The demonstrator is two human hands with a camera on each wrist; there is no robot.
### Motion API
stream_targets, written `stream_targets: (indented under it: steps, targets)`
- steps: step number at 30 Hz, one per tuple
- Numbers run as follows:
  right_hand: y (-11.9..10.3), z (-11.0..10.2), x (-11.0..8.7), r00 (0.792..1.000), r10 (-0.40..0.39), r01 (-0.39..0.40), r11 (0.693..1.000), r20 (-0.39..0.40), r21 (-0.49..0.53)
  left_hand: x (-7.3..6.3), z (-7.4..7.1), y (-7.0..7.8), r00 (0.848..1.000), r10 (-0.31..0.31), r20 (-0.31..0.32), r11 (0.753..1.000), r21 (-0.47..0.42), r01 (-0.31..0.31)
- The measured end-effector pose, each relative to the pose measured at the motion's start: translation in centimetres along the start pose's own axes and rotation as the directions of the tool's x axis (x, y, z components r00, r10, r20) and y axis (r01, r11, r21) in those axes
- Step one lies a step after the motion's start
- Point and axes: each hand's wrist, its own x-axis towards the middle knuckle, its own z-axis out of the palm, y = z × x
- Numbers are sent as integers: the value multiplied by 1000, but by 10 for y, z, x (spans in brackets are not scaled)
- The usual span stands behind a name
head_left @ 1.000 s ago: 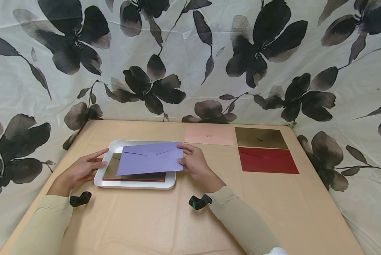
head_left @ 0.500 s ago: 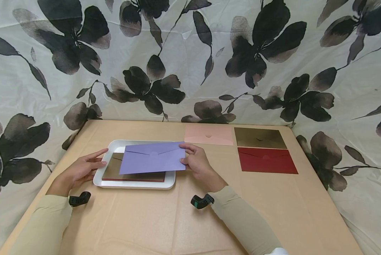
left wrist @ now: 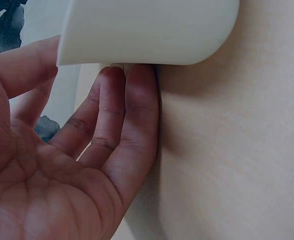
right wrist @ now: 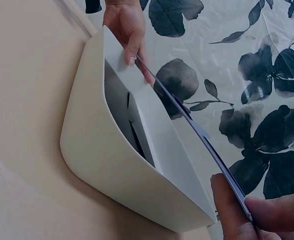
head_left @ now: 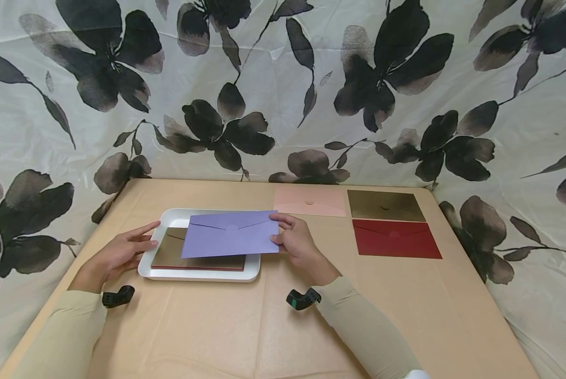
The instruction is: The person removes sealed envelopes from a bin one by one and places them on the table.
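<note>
My right hand (head_left: 299,239) pinches a purple envelope (head_left: 231,234) by its right edge, thumb on the near face. Raised above the white tray (head_left: 145,271), the envelope appears edge-on in the right wrist view (right wrist: 197,130). At the tray's left side, my left hand (head_left: 117,256) holds the rim, with the thumb over it and fingers against the outer wall; the left wrist view shows these fingers (left wrist: 112,105) touching the wall's lower edge. Inside the tray lies a gold-brown envelope (head_left: 167,250) with a reddish edge beneath it, partly hidden by the purple one.
At the table's back right lie a pink envelope (head_left: 306,200), a gold-brown envelope (head_left: 387,205) and a red envelope (head_left: 396,239). The light wood-toned table (head_left: 245,326) ends against a white cloth with dark flowers (head_left: 283,79).
My right hand has shifted slightly right with the purple envelope, uncovering a little more of the gold-brown envelope in the tray. My left hand stays at the tray's rim.
</note>
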Motion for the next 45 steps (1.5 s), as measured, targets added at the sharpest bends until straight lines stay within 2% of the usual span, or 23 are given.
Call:
stream_targets:
  steps: [30, 45]
  targets:
    - [-1, -15, -1, 999, 5, -6, 1000, -38, -27, -2, 3, 1, 1000, 19, 0, 1000, -12, -19]
    - [1, -23, 0, 999, 6, -6, 1000, -48, -4, -2, 3, 1, 1000, 16, -8, 1000, -18, -16]
